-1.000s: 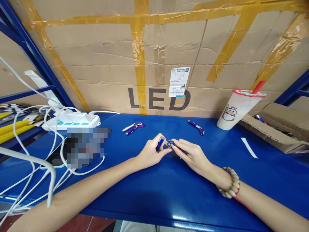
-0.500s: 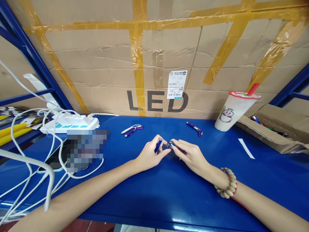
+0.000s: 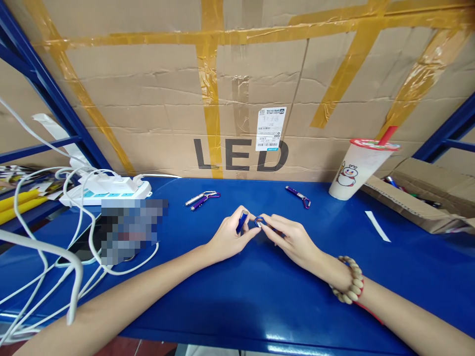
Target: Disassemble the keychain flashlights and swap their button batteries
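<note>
Blue tube [image 3: 242, 222] hung centrally over the bench [image 3: 222, 301], clasped by the left hand [image 3: 227, 237], right hand [image 3: 296, 239] pinching a blue loop [image 3: 259, 217]; cup [image 3: 352, 175] and carton [image 3: 403, 201] crowded the bench's right, white cables [image 3: 77, 277] its left.

Left hand [image 3: 227, 238] and right hand [image 3: 295, 238] sit between a power strip [image 3: 143, 193] leftward and a cup [image 3: 358, 173] rightward (open box [image 3: 399, 202] beside it), a carton [image 3: 156, 94] behind.

A glossy blue cylinder [image 3: 241, 222], silvery end up, is tilting slightly toward the cup [image 3: 358, 170], well left of it. A small blue loop [image 3: 257, 218] is curving nearer the cup, also leftward.
</note>
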A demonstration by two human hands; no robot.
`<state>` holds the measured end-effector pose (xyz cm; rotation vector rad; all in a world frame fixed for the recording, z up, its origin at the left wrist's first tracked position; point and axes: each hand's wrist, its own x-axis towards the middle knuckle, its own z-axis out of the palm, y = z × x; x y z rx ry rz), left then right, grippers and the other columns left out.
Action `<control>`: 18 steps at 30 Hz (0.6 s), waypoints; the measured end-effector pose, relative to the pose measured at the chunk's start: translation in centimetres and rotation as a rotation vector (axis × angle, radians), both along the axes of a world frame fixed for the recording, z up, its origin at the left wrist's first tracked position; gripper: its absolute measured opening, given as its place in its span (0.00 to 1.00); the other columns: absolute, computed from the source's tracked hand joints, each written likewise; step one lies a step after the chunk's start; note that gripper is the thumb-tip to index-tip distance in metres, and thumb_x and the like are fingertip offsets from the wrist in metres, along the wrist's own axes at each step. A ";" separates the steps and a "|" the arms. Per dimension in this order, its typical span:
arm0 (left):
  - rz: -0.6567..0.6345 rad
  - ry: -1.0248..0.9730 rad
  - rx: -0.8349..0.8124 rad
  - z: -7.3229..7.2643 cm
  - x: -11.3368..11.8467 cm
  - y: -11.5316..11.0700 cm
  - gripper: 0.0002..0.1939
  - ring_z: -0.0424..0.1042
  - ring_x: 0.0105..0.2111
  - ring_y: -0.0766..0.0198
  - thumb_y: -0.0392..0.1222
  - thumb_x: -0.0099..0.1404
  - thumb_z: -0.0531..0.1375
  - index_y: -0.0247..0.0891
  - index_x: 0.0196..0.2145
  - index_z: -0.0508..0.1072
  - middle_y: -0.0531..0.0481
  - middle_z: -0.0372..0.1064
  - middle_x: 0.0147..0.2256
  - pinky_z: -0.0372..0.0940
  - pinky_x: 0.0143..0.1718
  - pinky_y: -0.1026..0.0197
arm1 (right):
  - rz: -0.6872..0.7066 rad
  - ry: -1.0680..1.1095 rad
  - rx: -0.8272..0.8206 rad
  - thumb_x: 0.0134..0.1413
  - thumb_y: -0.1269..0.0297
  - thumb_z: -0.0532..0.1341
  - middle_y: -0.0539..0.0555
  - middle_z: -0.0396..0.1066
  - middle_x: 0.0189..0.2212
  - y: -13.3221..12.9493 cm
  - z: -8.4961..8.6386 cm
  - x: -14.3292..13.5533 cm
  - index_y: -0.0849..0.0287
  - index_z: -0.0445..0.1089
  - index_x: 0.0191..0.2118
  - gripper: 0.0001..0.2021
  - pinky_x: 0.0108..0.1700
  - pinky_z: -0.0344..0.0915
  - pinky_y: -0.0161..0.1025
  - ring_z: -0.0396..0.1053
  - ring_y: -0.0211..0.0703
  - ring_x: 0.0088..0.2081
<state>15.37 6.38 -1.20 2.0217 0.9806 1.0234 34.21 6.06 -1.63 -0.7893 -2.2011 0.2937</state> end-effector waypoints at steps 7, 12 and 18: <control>-0.040 -0.021 0.005 0.0 0.1 -0.1 0.10 0.57 0.19 0.73 0.42 0.62 0.56 0.39 0.30 0.55 0.61 0.58 0.20 0.56 0.25 0.68 | -0.006 -0.015 -0.023 0.65 0.63 0.50 0.52 0.66 0.29 0.0 -0.1 0.1 0.60 0.69 0.42 0.12 0.33 0.63 0.33 0.64 0.36 0.28; -0.048 0.007 0.008 0.1 0.1 -0.1 0.09 0.57 0.20 0.72 0.42 0.62 0.56 0.39 0.30 0.56 0.60 0.57 0.20 0.55 0.24 0.68 | -0.027 -0.051 0.007 0.65 0.61 0.49 0.54 0.68 0.30 0.3 -0.4 0.2 0.61 0.68 0.42 0.13 0.34 0.65 0.34 0.65 0.38 0.29; -0.066 0.037 -0.022 -0.2 0.0 -0.1 0.10 0.56 0.19 0.73 0.42 0.61 0.55 0.40 0.30 0.54 0.60 0.57 0.20 0.54 0.22 0.69 | -0.044 -0.165 0.085 0.65 0.60 0.47 0.54 0.67 0.26 0.3 -0.3 0.2 0.63 0.68 0.41 0.15 0.30 0.63 0.35 0.64 0.39 0.26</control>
